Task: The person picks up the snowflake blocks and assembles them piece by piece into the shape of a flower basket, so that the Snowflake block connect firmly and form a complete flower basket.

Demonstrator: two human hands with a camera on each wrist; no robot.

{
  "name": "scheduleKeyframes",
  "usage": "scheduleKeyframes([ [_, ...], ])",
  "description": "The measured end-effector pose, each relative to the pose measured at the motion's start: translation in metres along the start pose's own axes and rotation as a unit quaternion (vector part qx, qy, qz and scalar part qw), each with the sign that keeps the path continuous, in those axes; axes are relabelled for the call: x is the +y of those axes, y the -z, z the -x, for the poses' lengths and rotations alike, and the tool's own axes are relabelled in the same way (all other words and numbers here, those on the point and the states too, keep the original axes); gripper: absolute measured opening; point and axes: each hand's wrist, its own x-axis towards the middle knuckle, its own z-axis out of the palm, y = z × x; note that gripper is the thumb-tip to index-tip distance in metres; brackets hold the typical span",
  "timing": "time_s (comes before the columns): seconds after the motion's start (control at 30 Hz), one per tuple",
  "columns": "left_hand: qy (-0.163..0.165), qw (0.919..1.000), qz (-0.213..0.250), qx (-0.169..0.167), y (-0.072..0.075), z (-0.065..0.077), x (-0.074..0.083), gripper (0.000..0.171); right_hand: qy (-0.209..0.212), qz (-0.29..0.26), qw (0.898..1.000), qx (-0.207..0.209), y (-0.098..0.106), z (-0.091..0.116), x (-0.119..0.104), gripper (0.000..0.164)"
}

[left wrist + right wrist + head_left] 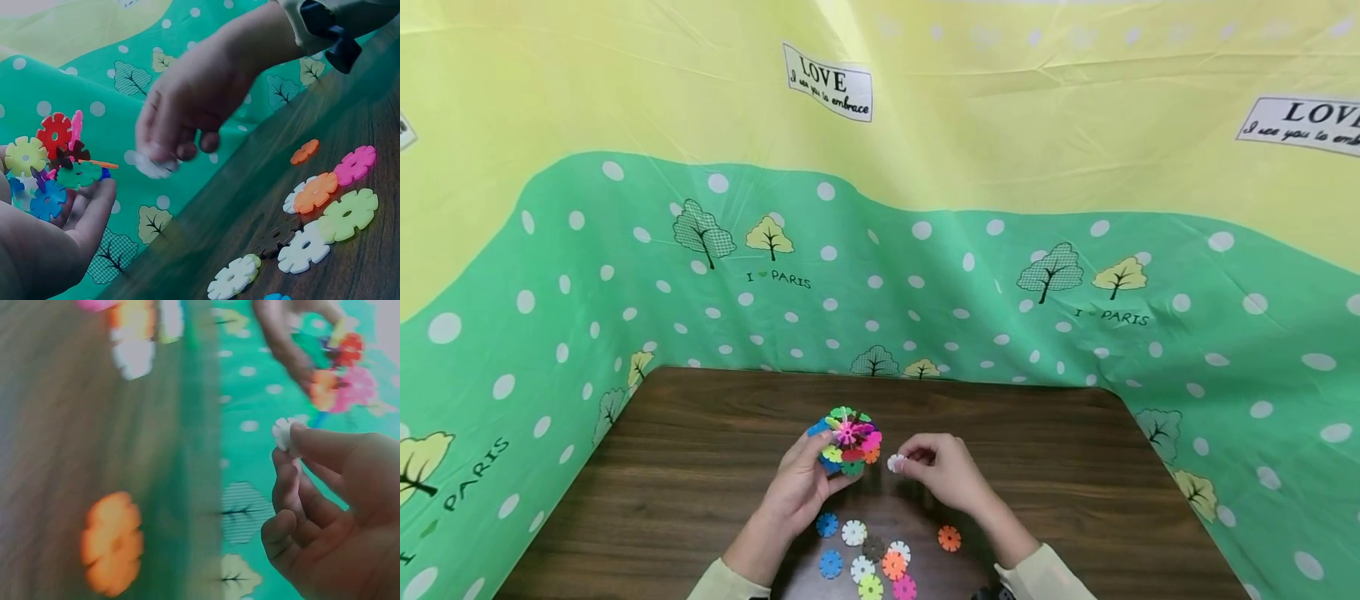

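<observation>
On the left side, the thumb and fingers of a left hand [797, 492] are clamped round a many-coloured cluster [852, 455] of notched discs, above the dark wooden counter [1037, 467]. Nearer the person than these fingers lie a far blue disc [827, 524] and a near blue disc [831, 564], then a far loose white disc [853, 533] and a near loose white disc [862, 569], a yellow-green disc [871, 587], a brown disc [874, 547], an orange disc [894, 566] partly over another loose white disc [900, 549], and a pink disc [905, 587]. Right of the cluster, apart from it, a pinched white disc [895, 463] sits between the thumb and fingers of a right hand [943, 471]. Nearer the person than those fingers, to their right, lies a lone orange disc [950, 538].
</observation>
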Motion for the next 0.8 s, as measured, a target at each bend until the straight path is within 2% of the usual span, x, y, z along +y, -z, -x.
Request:
scheduleKeyframes([
  [0.17,0.003,0.9999,-0.013,0.002,0.000,-0.001,-0.001,0.054,0.010,-0.078,0.994,0.069,0.008,-0.002,-0.020,0.005],
  [0.3,0.003,0.9994,-0.034,-0.001,0.000,-0.001,-0.003,0.056,-0.012,-0.140,0.984,0.112,0.006,-0.006,-0.026,0.008],
  [0.4,0.003,0.9988,-0.049,-0.001,-0.001,-0.002,-0.005,0.055,-0.037,-0.162,0.979,0.117,0.001,-0.008,-0.023,0.008],
  [0.47,0.002,0.9985,-0.056,0.002,-0.002,-0.002,-0.006,0.056,-0.042,-0.161,0.979,0.113,-0.001,-0.009,-0.024,0.007],
  [0.8,0.000,0.9962,-0.086,0.014,-0.002,-0.003,-0.006,0.059,-0.044,-0.167,0.980,0.095,-0.006,-0.008,-0.021,0.010],
])
